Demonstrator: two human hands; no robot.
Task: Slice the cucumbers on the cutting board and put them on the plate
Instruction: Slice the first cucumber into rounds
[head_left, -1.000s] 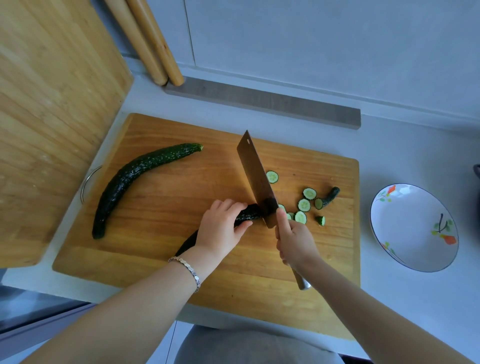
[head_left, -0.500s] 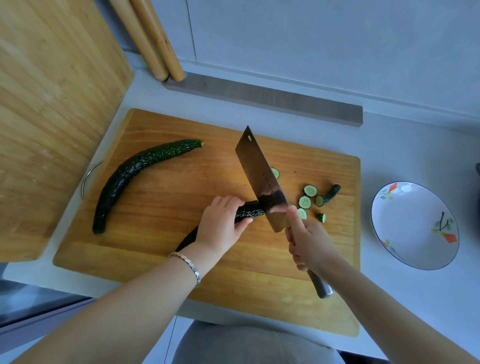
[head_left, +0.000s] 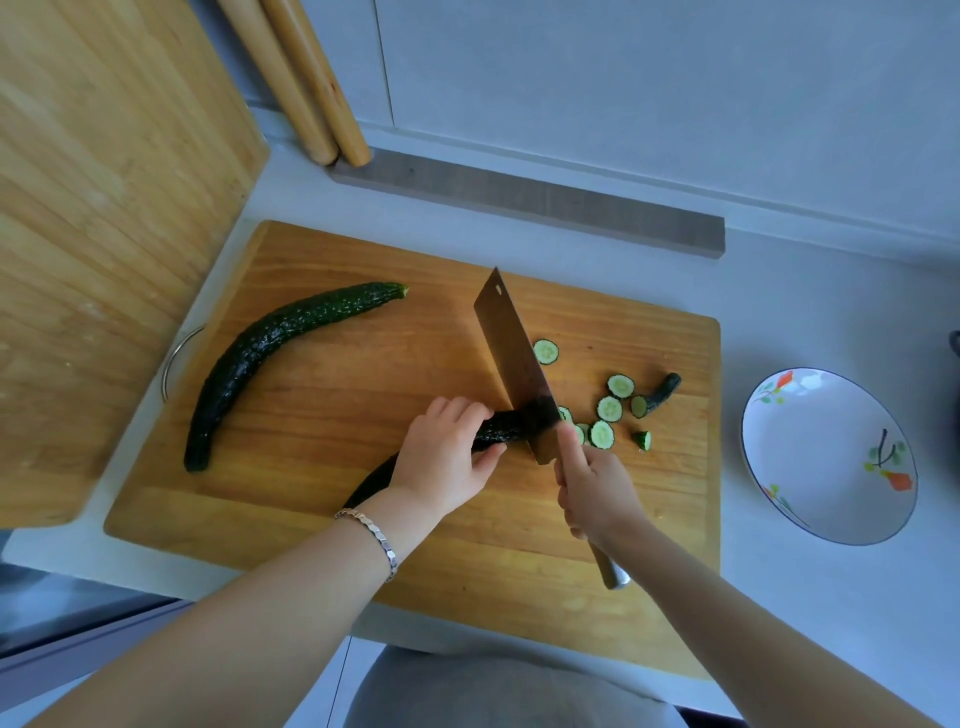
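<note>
Grey bench (head_left: 810, 291), slicing underway: left hand (head_left: 441, 462) clamps cucumber (head_left: 498, 428), right hand (head_left: 597, 493) grips knife (head_left: 514, 358); next, shift toward nine o'clock.

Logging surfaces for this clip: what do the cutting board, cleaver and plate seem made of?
Cutting board: wood or bamboo, visible grain, matte.
Cleaver: metal blade, dull sheen, reflecting the cucumber; handle end looks metal.
Plate: probably glazed ceramic, glossy white, painted motifs, dark rim.

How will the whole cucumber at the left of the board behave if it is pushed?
The whole cucumber is curved, so it would probably pivot or rock, not roll straight. Its bumpy skin looks glossy, perhaps slippery. It appears stiff.
</note>
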